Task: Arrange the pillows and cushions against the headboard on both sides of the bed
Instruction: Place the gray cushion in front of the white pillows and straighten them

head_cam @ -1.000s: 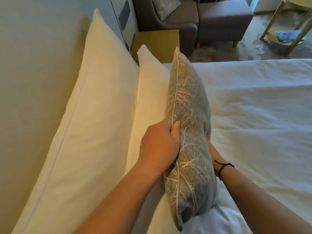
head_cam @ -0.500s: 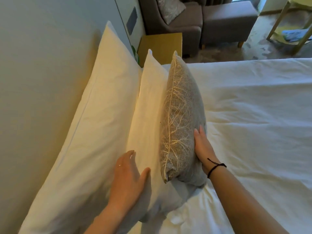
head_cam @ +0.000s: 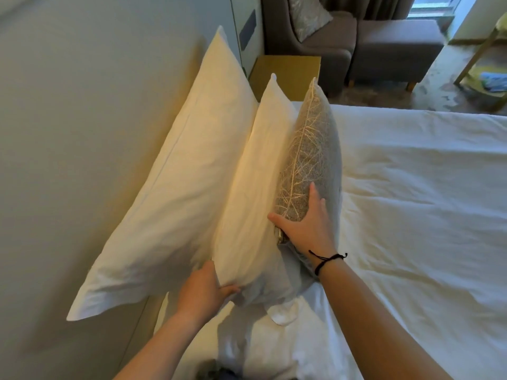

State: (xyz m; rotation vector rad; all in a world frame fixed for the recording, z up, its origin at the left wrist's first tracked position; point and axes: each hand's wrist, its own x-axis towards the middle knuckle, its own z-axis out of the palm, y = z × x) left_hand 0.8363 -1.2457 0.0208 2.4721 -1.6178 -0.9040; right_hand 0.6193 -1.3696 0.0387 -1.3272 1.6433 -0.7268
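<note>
Both your forearms come into the head view bare — no sleeve shows on either one as far up as the picture's bottom edge lets you see. Your left hand carries no ring, watch or band that can be made out. Your right hand is bare too, but just below it the wrist wears a thin black cord bracelet; it looks like a double strand, with a short loose end sticking out toward the outer side — probably a knot tail, though it is too fine to be sure. Fingernails look short and unpainted.
</note>
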